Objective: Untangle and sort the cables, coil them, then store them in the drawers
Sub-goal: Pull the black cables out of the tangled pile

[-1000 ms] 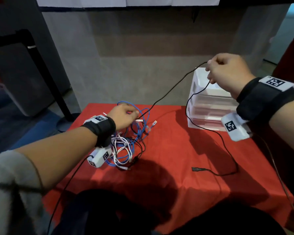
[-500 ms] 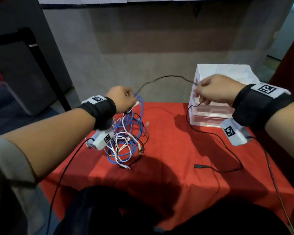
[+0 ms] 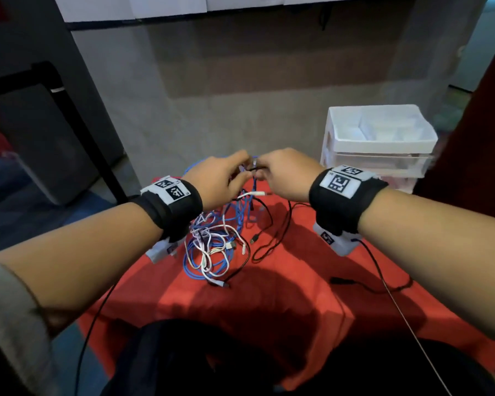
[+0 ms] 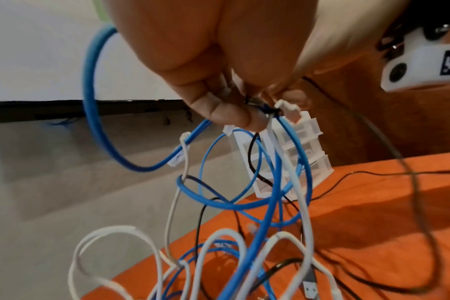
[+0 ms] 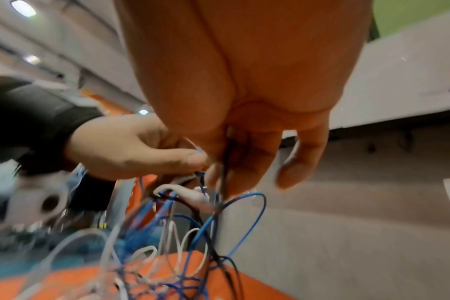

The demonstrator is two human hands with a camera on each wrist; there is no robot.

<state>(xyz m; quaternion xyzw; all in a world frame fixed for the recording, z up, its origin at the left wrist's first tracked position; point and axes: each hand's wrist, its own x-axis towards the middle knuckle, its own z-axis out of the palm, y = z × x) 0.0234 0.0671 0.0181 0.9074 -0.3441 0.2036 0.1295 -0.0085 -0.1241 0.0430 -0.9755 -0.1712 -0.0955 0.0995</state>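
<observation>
A tangle of blue, white and black cables (image 3: 215, 241) hangs from my two hands over the red tablecloth (image 3: 283, 281). My left hand (image 3: 220, 178) pinches the top of the bundle (image 4: 267, 113), lifted off the table. My right hand (image 3: 280, 175) meets it from the right and pinches the thin black cable (image 5: 225, 166) between thumb and fingers. That black cable (image 3: 286, 224) trails down to the cloth, its plug (image 3: 339, 280) lying near the right. The white drawer unit (image 3: 383, 144) stands at the table's back right.
Thin black leads run from both wrist cameras across the cloth (image 3: 383, 281) and off the front edge. A grey wall rises behind the table. A dark metal frame (image 3: 77, 124) stands to the left. My dark lap fills the bottom.
My right hand has come down and left along the black cable until it meets my left hand. My left hand has lifted the tangle higher above the table.
</observation>
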